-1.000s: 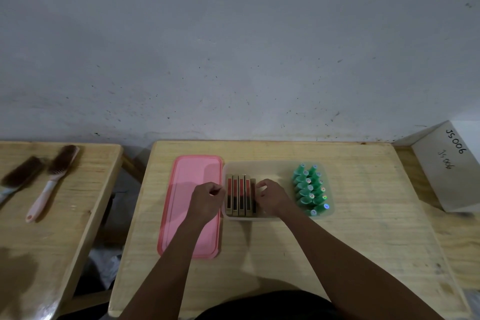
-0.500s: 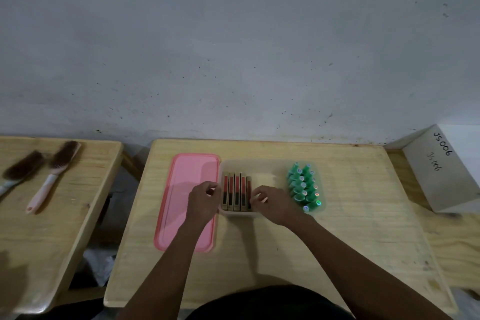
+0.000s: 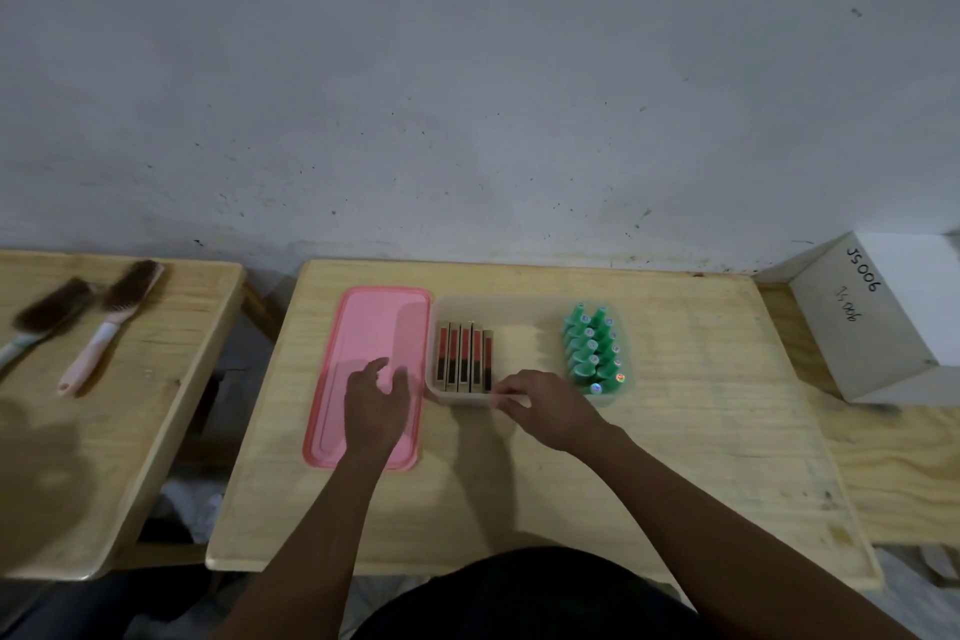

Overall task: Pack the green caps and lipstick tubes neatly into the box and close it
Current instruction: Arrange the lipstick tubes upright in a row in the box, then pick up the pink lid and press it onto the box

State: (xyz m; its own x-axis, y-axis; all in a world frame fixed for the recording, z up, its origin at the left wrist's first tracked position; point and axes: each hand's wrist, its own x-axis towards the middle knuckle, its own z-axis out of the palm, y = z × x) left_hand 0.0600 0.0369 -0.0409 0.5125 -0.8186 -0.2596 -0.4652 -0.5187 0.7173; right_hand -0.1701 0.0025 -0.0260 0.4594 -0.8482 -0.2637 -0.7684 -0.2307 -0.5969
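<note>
While the clear box [image 3: 524, 312] sits open on the middle wooden table [image 3: 675, 431], five lipstick tubes [image 3: 464, 357] lie side by side at its left end and the green caps [image 3: 592, 348] stand packed in rows at its right end, bare box floor between them. Pink lid [image 3: 358, 338] lies flat on the table just left of the box, touching or nearly touching it. Left hand [image 3: 376, 405] hovers over the lid's near half, fingers loosely spread, holding nothing. Right hand [image 3: 545, 408] pinches the box's near rim beside the tubes. Two brushes [image 3: 104, 322] lie on the left table, white carton [image 3: 878, 317] marked JS006 at far right
</note>
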